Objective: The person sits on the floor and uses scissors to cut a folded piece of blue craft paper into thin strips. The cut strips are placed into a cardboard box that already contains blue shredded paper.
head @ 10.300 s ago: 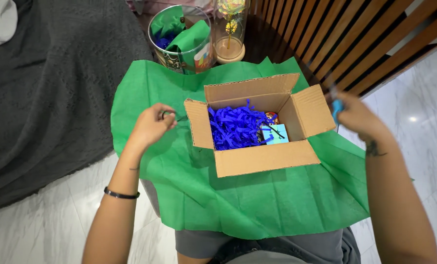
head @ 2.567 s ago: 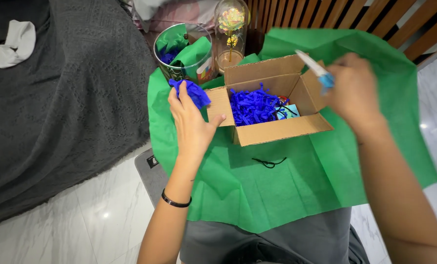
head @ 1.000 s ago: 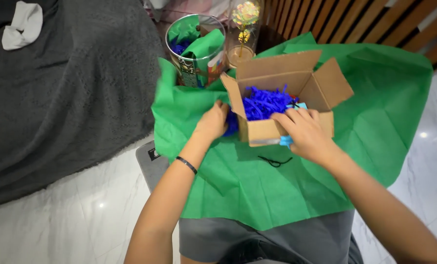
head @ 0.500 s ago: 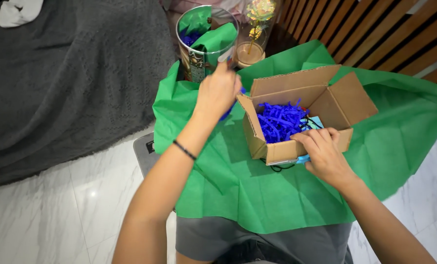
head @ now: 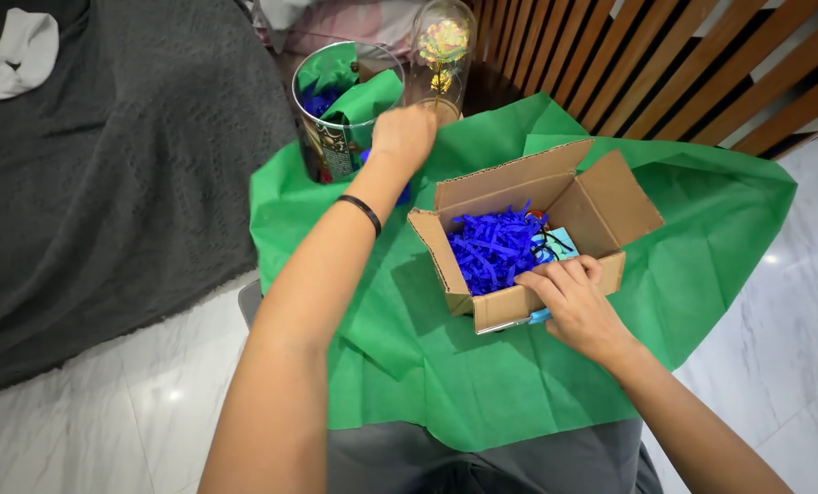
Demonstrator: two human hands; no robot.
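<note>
Nearest the camera, one sheet of green tissue paper (head: 482, 384) is spread over the person's lap, creased and hanging off on the right. On it sits one open cardboard box (head: 601, 197) with four flaps standing out. The right hand (head: 572, 306) rests on the box's near wall, fingers curled over its top edge, pinning a light blue tool (head: 539, 316) against the outside of the cardboard; only a little of that tool shows under the palm. Inside the box lies a heap of blue shredded paper (head: 491, 252), with one small light blue card (head: 561, 242) and a bit of black cord at its right side. Farther off, the left hand (head: 403, 137), one black band on its wrist, is closed near the rim of one clear cylinder tub (head: 322, 151); what it grips cannot be told, though a scrap of blue shows under it. The tub holds green paper and more blue shreds. Just beside it stands one glass dome (head: 441, 46) over a golden flower. A grey blanket (head: 125, 183) lies to the left.
</note>
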